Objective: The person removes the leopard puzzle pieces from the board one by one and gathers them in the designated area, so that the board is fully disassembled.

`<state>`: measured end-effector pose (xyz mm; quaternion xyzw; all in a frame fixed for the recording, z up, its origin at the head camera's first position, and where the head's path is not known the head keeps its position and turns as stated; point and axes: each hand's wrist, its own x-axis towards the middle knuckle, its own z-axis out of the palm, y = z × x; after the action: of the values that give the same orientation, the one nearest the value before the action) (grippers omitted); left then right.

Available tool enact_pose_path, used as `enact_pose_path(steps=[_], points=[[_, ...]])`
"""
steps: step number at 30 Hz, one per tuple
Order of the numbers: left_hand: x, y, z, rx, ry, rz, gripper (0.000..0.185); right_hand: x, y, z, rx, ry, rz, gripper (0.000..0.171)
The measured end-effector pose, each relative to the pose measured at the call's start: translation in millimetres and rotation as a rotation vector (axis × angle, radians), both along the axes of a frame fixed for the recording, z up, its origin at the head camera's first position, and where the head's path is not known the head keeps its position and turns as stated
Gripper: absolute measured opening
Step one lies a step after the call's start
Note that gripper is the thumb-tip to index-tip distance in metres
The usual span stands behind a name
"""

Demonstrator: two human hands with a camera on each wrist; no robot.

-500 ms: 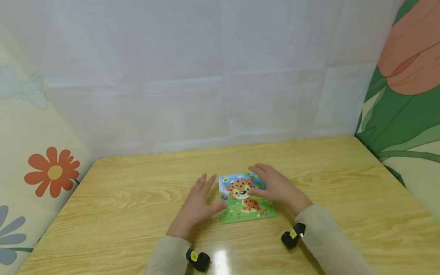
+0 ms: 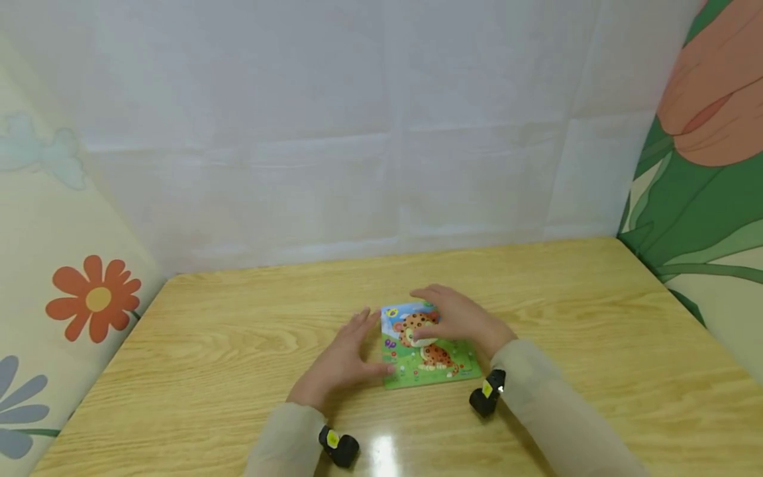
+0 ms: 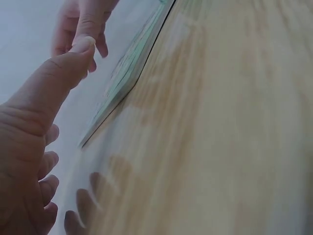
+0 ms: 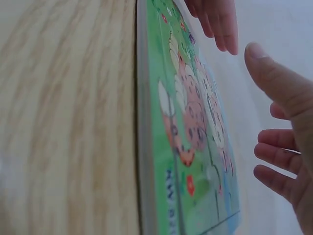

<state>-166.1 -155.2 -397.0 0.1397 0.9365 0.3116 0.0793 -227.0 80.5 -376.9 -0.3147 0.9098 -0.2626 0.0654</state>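
A thin, square picture puzzle board (image 2: 438, 358) with a spotted leopard cub on green grass and blue sky lies flat on the wooden table. Beside its left edge is my left hand (image 2: 342, 361), fingers spread and thumb stretched to the board's lower left edge. My right hand (image 2: 461, 321) hovers above the board's upper right part, hiding some of the cub's face and the sky. In the right wrist view, a gap shows between the right hand (image 4: 288, 122) and the board (image 4: 195, 127). Neither hand holds anything.
The pale wooden table (image 2: 208, 371) extends around the board on all sides. A white cloth (image 2: 334, 132) hangs behind it. Flower-painted panels (image 2: 95, 298) stand at the left and right. Each wrist wears a small black camera (image 2: 340, 447).
My right hand has moved left, farther over the board. The left hand has shifted slightly, its thumb lower along the board's left edge. The board stays in place.
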Motion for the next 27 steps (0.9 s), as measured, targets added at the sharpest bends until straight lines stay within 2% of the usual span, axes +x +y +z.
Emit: enact_pose_path(steps=[6, 13, 20, 27], points=[[0.1, -2, -3.0, 0.008, -0.005, -0.047, 0.105, -8.4, -10, -2.0, -0.023, -0.042, 0.035, 0.072], [-1.9, -2, -3.2, -0.041, 0.008, -0.110, 0.110, -20.2, -19, -8.9, -0.075, -0.114, 0.093, 0.061], [-5.5, -2, -2.6, -0.086, 0.012, -0.153, 0.116, -23.4, -28, -9.6, -0.077, -0.177, 0.052, 0.060], [-9.5, -2, -4.2, -0.115, 0.015, -0.191, 0.118, -26.3, -36, -11.1, -0.094, -0.229, -0.010, 0.051]])
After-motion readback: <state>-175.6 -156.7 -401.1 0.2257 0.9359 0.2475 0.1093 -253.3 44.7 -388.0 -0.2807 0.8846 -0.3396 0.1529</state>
